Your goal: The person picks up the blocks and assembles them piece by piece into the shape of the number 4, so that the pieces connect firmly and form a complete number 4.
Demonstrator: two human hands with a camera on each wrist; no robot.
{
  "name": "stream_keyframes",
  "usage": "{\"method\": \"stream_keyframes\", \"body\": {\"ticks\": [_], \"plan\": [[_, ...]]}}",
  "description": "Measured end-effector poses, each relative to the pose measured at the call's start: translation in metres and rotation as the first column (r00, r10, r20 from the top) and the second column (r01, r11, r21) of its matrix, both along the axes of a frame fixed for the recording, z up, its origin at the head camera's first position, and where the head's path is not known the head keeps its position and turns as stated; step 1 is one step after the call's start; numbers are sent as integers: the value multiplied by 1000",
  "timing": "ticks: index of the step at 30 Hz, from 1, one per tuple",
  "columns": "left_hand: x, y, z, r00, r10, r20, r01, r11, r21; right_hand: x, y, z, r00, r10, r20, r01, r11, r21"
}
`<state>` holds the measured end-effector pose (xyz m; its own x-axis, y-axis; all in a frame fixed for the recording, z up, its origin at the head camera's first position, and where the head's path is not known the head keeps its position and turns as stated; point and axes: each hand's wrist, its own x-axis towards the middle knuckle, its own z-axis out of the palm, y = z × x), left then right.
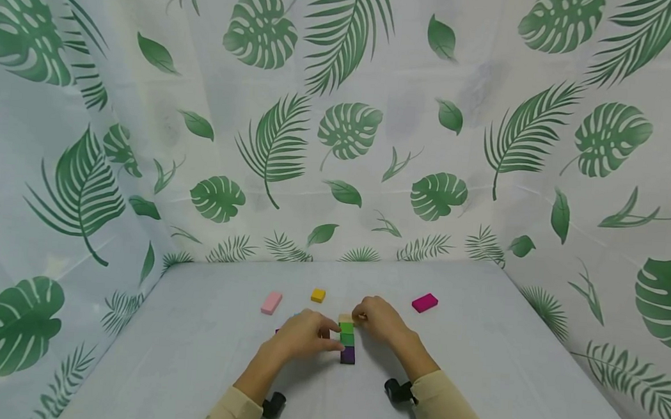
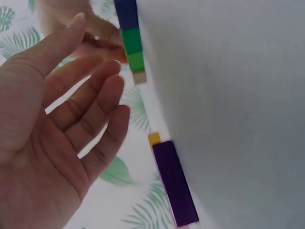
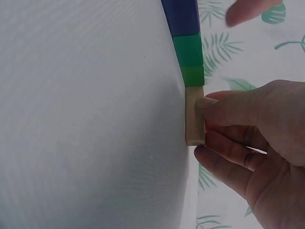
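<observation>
A short line of blocks runs away from me on the table: a dark purple-blue block (image 1: 348,355), a green block (image 1: 347,340), a light green block (image 1: 346,328) and a plain wooden block (image 3: 194,117) at the far end. My right hand (image 1: 383,321) pinches the wooden block, its thumb on one face, at the light green block's end. On the other side, my left hand (image 1: 305,334) holds nothing; its fingers are loosely bent beside the line. The left wrist view shows a gap between those fingers and the blocks.
Farther back lie a pink block (image 1: 271,302), a yellow block (image 1: 318,295) and a magenta block (image 1: 424,303). A long purple block (image 2: 175,183) lies by the left hand, mostly hidden from the head view. A leaf-patterned curtain (image 1: 392,232) borders the white table (image 1: 475,372).
</observation>
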<state>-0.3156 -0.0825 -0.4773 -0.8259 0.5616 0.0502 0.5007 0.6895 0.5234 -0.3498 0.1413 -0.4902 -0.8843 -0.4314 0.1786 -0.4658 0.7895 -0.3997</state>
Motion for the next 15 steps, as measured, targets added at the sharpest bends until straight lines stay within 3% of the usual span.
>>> {"method": "stream_keyframes", "body": {"ticks": [7, 15], "plan": [[-9, -20, 9, 997, 41, -65, -36, 996, 75, -2, -1, 2, 1000, -7, -3, 7, 1000, 12], [-13, -43, 17, 991, 127, -47, -121, 985, 127, 1, 2, 1, 1000, 24, -18, -24, 1000, -4]]}}
